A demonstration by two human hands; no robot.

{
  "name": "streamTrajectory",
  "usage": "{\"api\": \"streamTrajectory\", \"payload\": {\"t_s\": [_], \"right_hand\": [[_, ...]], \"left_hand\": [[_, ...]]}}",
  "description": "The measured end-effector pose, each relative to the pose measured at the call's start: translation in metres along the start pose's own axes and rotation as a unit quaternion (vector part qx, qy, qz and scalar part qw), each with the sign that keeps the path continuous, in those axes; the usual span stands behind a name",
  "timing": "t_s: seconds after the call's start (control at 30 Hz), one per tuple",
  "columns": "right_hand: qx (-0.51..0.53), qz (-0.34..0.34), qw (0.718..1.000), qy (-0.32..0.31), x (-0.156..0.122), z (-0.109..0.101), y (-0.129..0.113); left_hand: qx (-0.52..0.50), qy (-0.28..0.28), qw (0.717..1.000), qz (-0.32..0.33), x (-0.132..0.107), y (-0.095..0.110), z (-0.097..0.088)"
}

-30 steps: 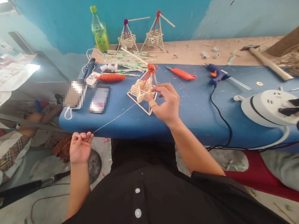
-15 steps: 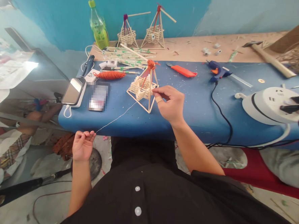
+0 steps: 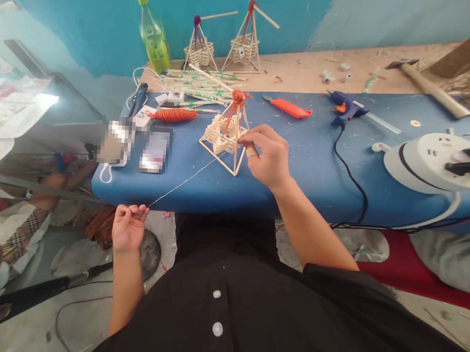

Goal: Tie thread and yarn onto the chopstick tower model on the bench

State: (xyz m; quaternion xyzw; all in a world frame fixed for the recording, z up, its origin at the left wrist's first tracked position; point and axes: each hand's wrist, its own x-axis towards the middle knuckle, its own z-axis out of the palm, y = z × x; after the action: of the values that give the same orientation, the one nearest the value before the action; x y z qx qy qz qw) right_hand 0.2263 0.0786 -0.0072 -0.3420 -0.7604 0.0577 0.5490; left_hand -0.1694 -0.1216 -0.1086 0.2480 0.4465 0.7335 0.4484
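R hand [image 3: 268,156] pinched nearly closed, thumb & index on the right side of a wooden-stick pyramid [image 3: 222,138]; L hand [image 3: 129,228], lower left of frame, has its fingertips together on a thin white thread [image 3: 182,183] running up to the pyramid's base. Table [image 3: 300,158] has a blue cover, flecked w/ pale bits; behind it, pale wood ledge [image 3: 298,60] meets a teal wall [image 3: 88,29]. Right side: glue gun [image 3: 345,108], hammer [image 3: 435,90], white power socket [image 3: 414,163] w/ black plugs. Upper centre: orange-handled cutter [image 3: 290,108]. Upper left: orange cord bundle [image 3: 177,115], bottle [image 3: 155,49] w/ yellow-green cap. Two similar models [image 3: 245,57] stand on ledge, top centre. Grey floor [image 3: 82,331] shows lower left. Pyramid stands mid-frame on the blue cover, just left of R hand & touching its fingertips, well up & right of L hand
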Motion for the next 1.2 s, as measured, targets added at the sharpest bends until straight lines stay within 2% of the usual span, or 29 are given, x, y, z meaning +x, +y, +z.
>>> {"api": "streamTrajectory", "payload": {"t_s": [0.13, 0.37, 0.6, 0.87, 1.0, 1.2], "right_hand": [[0.004, 0.003, 1.0, 0.019, 0.004, -0.002, -0.002], [0.033, 0.089, 0.995, 0.032, 0.003, 0.005, -0.021], [0.007, 0.046, 0.996, 0.07, 0.002, 0.021, -0.031], [-0.038, 0.055, 0.996, 0.051, 0.004, 0.019, -0.036], [-0.039, 0.052, 0.996, 0.062, 0.004, 0.02, -0.038], [-0.056, 0.036, 0.996, 0.067, 0.004, 0.017, -0.031]], "left_hand": [[-0.004, 0.003, 1.0, -0.001, 0.0, 0.001, -0.006], [-0.001, 0.013, 1.0, -0.008, -0.002, -0.001, -0.016], [-0.002, 0.033, 0.999, 0.001, -0.003, 0.002, -0.022], [-0.009, 0.055, 0.998, 0.021, -0.002, 0.007, -0.028], [-0.011, 0.061, 0.998, 0.029, -0.001, 0.005, -0.031], [-0.003, 0.054, 0.998, 0.013, -0.002, 0.005, -0.029]]}}
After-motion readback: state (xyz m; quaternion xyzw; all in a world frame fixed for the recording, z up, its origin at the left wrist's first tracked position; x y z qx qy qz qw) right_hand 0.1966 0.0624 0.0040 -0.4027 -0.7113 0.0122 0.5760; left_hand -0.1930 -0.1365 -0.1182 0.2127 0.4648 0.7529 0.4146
